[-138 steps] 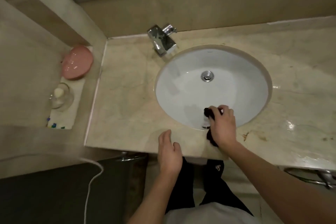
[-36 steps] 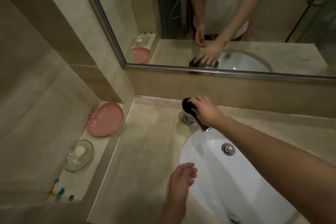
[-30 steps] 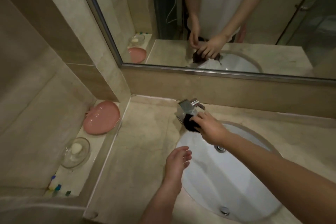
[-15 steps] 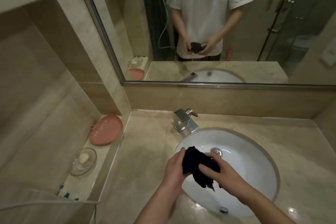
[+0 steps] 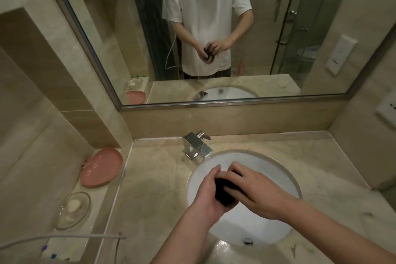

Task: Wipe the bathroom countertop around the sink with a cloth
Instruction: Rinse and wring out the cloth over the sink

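We are viewing a beige marble countertop (image 5: 154,180) surrounding the white oval sink (image 5: 276,180) beneath both hands. The dark bunched cloth (image 5: 224,192) is showing only partly, wedged between the palms. Our left hand (image 5: 209,194) and right hand (image 5: 251,192) are both clasping it above the basin.

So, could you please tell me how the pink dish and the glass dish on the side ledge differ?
The pink dish is opaque, larger and looks empty; the glass dish is clear, smaller and holds a pale bar of soap. The pink dish sits nearer the mirror, the glass dish nearer the person. Both rest on the same ledge left of the sink.
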{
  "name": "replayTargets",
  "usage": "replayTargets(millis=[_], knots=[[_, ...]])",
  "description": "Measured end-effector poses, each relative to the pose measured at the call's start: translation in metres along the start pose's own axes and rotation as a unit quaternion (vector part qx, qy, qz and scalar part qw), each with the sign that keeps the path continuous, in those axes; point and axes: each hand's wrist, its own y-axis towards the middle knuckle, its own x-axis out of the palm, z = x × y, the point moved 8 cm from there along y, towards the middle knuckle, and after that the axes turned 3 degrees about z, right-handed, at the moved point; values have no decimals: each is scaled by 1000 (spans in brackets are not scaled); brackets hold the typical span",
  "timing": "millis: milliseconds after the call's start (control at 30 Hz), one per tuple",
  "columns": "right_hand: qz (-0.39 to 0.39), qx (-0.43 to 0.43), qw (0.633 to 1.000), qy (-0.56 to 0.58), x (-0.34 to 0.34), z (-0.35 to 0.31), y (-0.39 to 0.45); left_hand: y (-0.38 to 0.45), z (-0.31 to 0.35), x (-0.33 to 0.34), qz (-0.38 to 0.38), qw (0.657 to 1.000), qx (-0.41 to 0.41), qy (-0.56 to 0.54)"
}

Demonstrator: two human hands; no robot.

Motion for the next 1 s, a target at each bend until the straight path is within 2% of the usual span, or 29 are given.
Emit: replayTargets(millis=[100,200,267,367,433,500,533,567,600,700,733,800,833,867,900,967,1000], knots=[[115,23,993,31,-10,-7,-9,-2,-7,15,-27,999,-14,-13],[197,9,980,-35,-3,-4,-14,1,-14,21,-55,998,-5,-10],[242,87,966,-2,-7,9,-12,4,-16,17,-25,1000,16,-9],[296,179,931,114,-1,12,-13,8,-10,5,72,994,79,-38],[304,270,881,241,12,7,-14,5,1,2,125,980,141,-56],[314,372,789,374,28,10,-15,-6,17,0,186,953,241,-9],[307,412,750,417,36,14,-16,-12,25,1,203,932,301,20],[285,443,727,440,42,18,-15,-19,33,4,204,912,354,44],[251,467,718,451,48,20,-14,-25,38,8,196,893,400,70],[105,498,736,445,59,23,-12,-32,44,15,149,841,497,155],[69,501,730,459,60,23,-13,-31,44,15,132,820,526,183],[20,515,696,500,56,26,-16,-30,45,19,98,779,568,245],[-2,518,692,503,54,28,-17,-28,44,21,89,769,572,269],[-25,521,698,490,52,30,-18,-24,42,22,86,778,559,275],[-43,517,719,463,48,33,-18,-18,41,21,95,807,522,259],[-36,480,772,416,37,35,-14,1,36,12,133,895,392,167],[-3,464,781,418,31,36,-13,9,31,6,156,928,318,117]])
